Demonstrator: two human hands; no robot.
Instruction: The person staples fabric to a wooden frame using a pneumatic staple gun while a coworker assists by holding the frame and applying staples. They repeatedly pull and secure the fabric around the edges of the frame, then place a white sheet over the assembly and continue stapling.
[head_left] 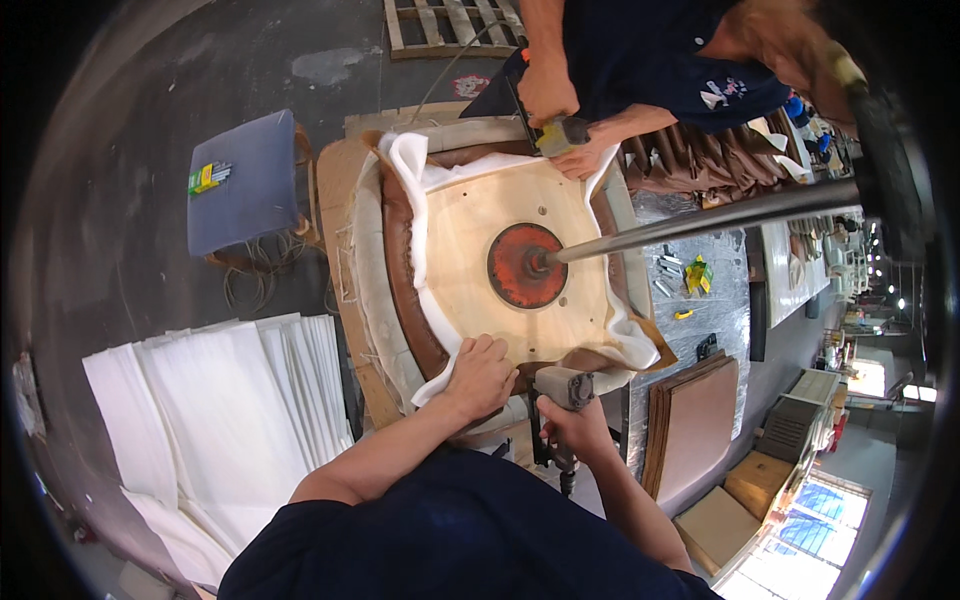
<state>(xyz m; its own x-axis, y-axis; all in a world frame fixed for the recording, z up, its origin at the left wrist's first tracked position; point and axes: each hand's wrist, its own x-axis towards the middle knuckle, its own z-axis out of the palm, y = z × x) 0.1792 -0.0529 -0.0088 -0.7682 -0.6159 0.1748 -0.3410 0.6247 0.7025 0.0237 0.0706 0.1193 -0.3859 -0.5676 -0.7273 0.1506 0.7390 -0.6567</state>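
A pale, roughly square plywood panel (455, 262) is lying in front of me on a grey padded surround (352, 265), and a round red disc (514, 252) on the end of a shiny metal rod (700, 225) is sitting against its middle. The wrapping is looking only partly turned in: smooth brown leather (400, 270) is coming over part of the near edge, while along the left and far sides it is lying outside the fluffy white padding (415, 200), leaving those stretches to fold and fix. I am seeing no staples clearly. The panel's bare face is pointing up, with a loose leather corner sticking out at the near right; no clear long axis is showing. My right hand (580, 432) is gripping a grey staple gun (566, 388) at the near edge. My left hand (480, 378) is resting there with curled fingers; whether it is pinching leather, I cannot tell. Opposite, a co-worker's hands (548, 95) are holding a yellow-grey staple gun (565, 135) at the far edge.
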